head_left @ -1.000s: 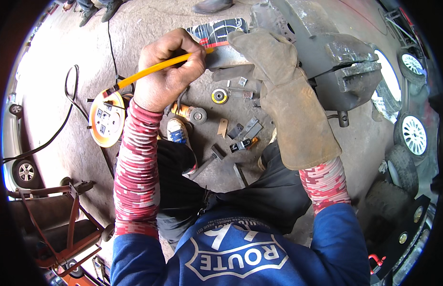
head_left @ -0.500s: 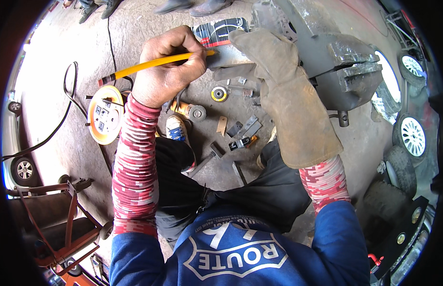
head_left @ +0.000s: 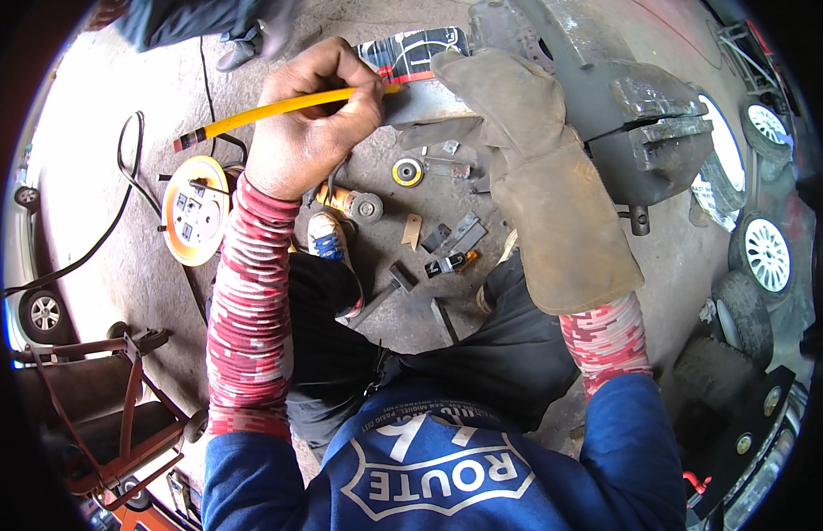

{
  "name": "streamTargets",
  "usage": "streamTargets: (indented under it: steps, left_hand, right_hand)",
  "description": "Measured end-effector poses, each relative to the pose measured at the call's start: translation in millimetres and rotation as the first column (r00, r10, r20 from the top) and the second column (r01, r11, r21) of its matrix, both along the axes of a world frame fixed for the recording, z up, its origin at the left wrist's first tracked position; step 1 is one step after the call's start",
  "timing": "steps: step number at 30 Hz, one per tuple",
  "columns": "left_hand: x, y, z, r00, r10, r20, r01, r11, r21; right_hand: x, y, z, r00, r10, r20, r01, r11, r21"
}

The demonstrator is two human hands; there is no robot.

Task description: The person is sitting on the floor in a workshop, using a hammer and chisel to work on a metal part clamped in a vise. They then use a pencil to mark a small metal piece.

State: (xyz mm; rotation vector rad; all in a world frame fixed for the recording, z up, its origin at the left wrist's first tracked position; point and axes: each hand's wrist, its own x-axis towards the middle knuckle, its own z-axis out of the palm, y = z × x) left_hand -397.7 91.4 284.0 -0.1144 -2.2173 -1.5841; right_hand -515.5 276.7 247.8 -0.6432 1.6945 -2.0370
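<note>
My left hand [head_left: 319, 115] is bare and pinches a yellow pencil [head_left: 268, 111]. The pencil's tip meets a flat grey metal piece [head_left: 422, 104], and its eraser end points out to the left. A thick tan leather glove [head_left: 526, 133] covers my right hand, which grips the metal piece from the right, with glove fingers above and below it. Just beyond the metal lies a black, white and red printed sheet or package [head_left: 416, 51]. A heavy grey bench vise [head_left: 642, 146] stands right of the glove.
On the floor below lie an angle grinder [head_left: 354, 205], a yellow-rimmed disc [head_left: 407, 173], a hammer [head_left: 385, 296] and several metal offcuts [head_left: 465, 234]. A cable reel [head_left: 196, 211] with a black cord sits left. Another person's legs [head_left: 195, 22] are at the upper left.
The pencil has shifted slightly, its eraser end a little higher and further left. My gloved hand has moved slightly right. The other person's legs and feet have moved at the top.
</note>
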Motion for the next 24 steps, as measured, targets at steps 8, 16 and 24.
streamTargets:
  steps: [8,16,24]
  left_hand:
    - [-0.1,-0.2,1.0,0.998,-0.062,-0.014,0.062,0.998,-0.007]
    - [-0.3,-0.7,0.0,0.995,-0.101,-0.012,0.101,0.995,-0.024]
    - [0.5,1.6,2.0,0.999,0.009,0.033,-0.009,1.000,-0.001]
  right_hand:
    - [-0.1,-4.8,1.4,1.000,0.002,-0.026,0.000,0.996,0.085]
    - [5.9,-6.2,15.3,0.975,-0.070,0.209,0.049,0.993,0.108]
    - [2.2,2.3,14.8,0.989,0.037,0.144,-0.057,0.989,0.139]
